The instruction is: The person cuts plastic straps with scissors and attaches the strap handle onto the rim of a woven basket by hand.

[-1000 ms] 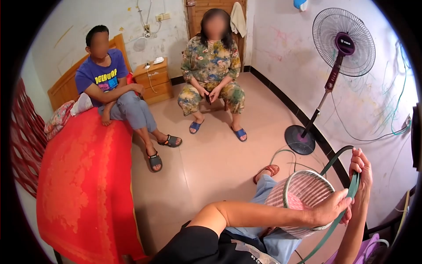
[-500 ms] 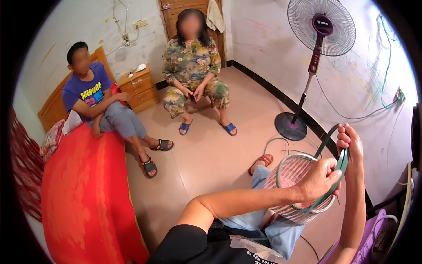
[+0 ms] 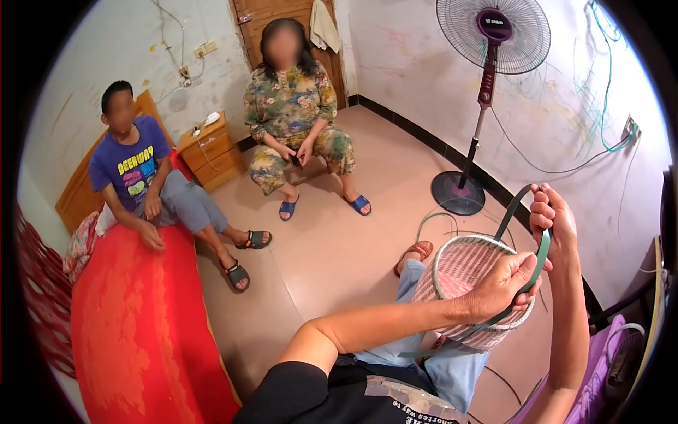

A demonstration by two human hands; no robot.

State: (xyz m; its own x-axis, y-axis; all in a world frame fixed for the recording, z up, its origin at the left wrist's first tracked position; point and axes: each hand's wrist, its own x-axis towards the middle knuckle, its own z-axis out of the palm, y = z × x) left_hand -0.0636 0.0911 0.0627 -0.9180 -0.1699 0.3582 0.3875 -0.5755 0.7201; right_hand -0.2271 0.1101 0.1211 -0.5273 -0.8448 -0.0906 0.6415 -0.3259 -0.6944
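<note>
A woven pink-and-white basket [image 3: 431, 283] with a pale rim rests at the wearer's lap, its opening tilted up. Over its right side, my left hand [image 3: 505, 286] is closed on a flat green strap [image 3: 542, 258]. Higher up and further right, my right hand [image 3: 554, 215] has its fingers wrapped round the strap near the top of its loop. The strap bends down from there to the basket's far rim. Part of the basket's near side is hidden behind my left hand and forearm.
One person [image 3: 134, 162] sits on a red-covered bed [image 3: 141, 318]; another person [image 3: 293, 106] sits by a wooden door. A standing fan [image 3: 459, 192] is near the right wall. Thin strips [image 3: 438, 215] lie on the floor; a purple object [image 3: 600, 367] stands at lower right.
The view has shifted, so the room appears further left. Both hands remain on the green strap, with less of it doubled between them. The seated person's arms on the bed have uncrossed.
</note>
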